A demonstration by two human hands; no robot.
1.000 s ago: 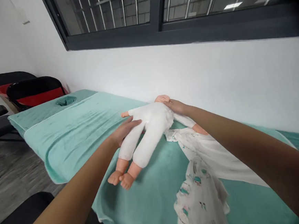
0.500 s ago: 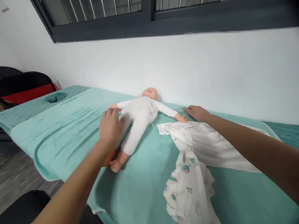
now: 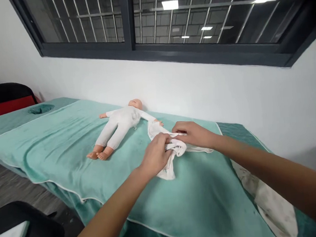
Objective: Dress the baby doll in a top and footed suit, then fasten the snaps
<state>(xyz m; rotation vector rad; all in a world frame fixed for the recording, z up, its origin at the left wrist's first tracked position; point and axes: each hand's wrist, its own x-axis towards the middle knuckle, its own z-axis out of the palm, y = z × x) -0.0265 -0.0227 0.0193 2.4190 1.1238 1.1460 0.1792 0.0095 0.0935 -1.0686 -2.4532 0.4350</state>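
A baby doll (image 3: 121, 121) in a white suit lies on its back on the green bed cover, arms spread and feet towards me. To its right, a bunched white baby garment (image 3: 166, 170) is pinched between my two hands. My left hand (image 3: 156, 153) grips its near side with fingers and thumb closed. Opposite it, my right hand (image 3: 193, 133) pinches a rolled edge of the fabric. Part of the garment lies against the doll's outstretched hand. A second, patterned white cloth (image 3: 274, 200) hangs at the bed's right side, partly behind my right forearm.
The bed's green cover (image 3: 67, 147) runs along a white wall below a barred window (image 3: 155, 20). A face hole (image 3: 41, 108) shows at its left end. A red and black chair (image 3: 8, 99) stands beyond; a black seat with a white object (image 3: 11, 236) is at lower left.
My left hand has left the doll's legs and moved right to the white garment. Both hands now hold the garment bunched up. The patterned cloth lies farther right, and the view has shifted.
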